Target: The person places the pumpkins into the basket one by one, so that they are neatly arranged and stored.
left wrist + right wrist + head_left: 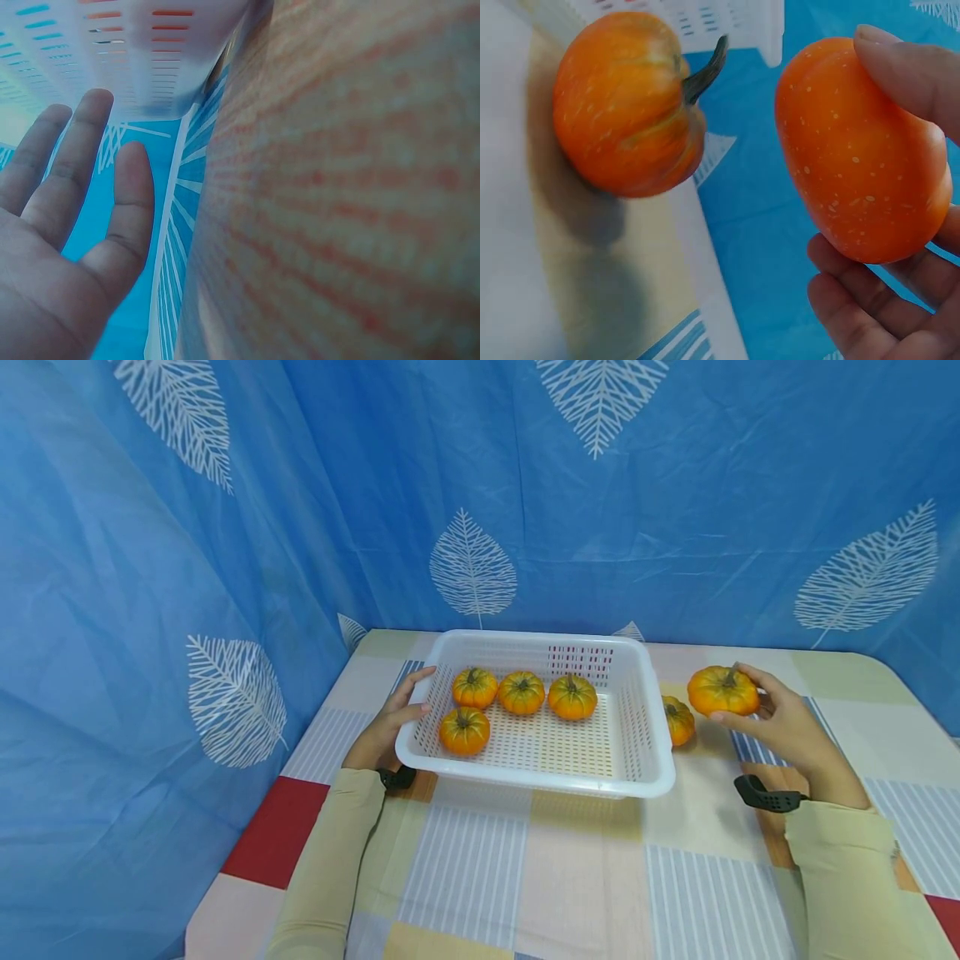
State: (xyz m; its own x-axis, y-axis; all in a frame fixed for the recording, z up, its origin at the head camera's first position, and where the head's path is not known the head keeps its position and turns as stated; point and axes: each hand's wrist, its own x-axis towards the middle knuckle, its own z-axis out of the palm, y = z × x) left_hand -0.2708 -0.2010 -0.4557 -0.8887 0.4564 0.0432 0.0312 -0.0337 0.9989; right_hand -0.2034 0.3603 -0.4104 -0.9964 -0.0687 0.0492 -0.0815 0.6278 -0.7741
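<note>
My right hand (791,727) grips a small orange pumpkin (720,692), thumb on one side and fingers on the other. In the right wrist view the held pumpkin (862,150) shows its smooth, pale-speckled skin. Another small pumpkin (677,722) with a dark stem sits on the table, just right of a white plastic basket (536,779). At the basket's left end is my left hand (388,725), fingertips right at the rim; the left wrist view shows its fingers (79,165) extended by the slotted wall. Inside the basket, several pumpkins (572,697) lie toward the left and middle.
A patchwork-patterned cloth (465,868) covers the table. Blue curtain (375,510) with white leaf prints hangs behind the table and along its left side. Each wrist wears a black band (768,795).
</note>
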